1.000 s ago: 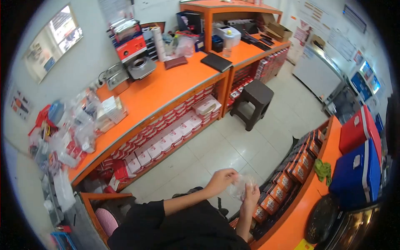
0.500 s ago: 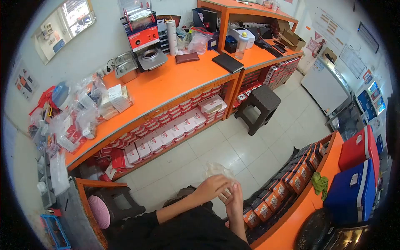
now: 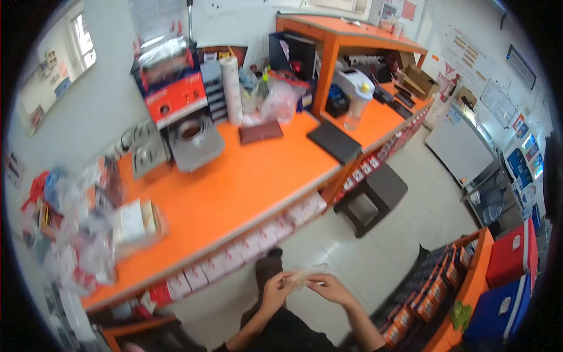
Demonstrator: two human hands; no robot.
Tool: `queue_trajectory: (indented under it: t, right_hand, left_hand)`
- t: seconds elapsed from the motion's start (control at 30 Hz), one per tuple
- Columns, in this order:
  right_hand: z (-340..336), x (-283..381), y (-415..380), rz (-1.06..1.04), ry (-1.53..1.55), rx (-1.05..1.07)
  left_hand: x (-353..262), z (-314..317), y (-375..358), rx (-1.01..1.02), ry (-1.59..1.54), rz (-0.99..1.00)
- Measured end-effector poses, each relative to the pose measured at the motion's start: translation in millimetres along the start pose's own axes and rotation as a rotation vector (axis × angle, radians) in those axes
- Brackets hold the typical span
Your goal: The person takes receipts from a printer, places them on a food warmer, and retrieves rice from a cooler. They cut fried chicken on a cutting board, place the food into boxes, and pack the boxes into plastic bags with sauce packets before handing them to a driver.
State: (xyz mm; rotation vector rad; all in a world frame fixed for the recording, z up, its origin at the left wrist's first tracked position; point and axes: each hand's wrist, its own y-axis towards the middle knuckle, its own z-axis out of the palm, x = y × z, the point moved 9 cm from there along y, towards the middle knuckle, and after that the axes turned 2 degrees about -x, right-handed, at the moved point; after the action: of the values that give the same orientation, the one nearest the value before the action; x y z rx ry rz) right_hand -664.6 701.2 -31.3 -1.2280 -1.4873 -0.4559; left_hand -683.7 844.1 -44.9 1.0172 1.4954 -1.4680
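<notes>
A thin, crumpled piece of clear plastic (image 3: 302,278) is stretched between my two hands, above the tiled floor in front of me. My left hand (image 3: 278,291) pinches its left side with fingers curled in. My right hand (image 3: 329,290) grips the opposite side between thumb and fingers, and some of the film shows past the fingertips. Both hands are close together, at waist height before my dark clothing. Whether the plastic is a bag or a glove, I cannot tell.
An orange counter (image 3: 234,193) ahead carries a sealing machine (image 3: 176,105), a brown pouch (image 3: 261,132), a black folder (image 3: 334,142) and plastic-wrapped goods (image 3: 88,234). A dark stool (image 3: 375,196) stands on the floor. Boxes (image 3: 431,293) and blue and red coolers (image 3: 498,311) are at right.
My view has shifted nearer the counter, with one leg stepping forward. My hands, earlier crossed with the left over the right, are now side by side, both on the clear plastic.
</notes>
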Motion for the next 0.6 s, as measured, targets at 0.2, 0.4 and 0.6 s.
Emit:
queue_trajectory:
  t: [0.2,0.4,0.6]
  right_hand:
    - [-120,169,364,-0.500,-0.437,-0.508]
    - [-128,252,606,-0.652,-0.570,-0.657]
    - [-169,262,586,-0.553,-0.479,-0.766]
  left_hand:
    - [-43,-140,155,-0.444,0.031,0.294]
    - [-61,-169,220,-0.286,-0.517,0.004]
    - [-116,-172,288,-0.296,-0.405,0.169]
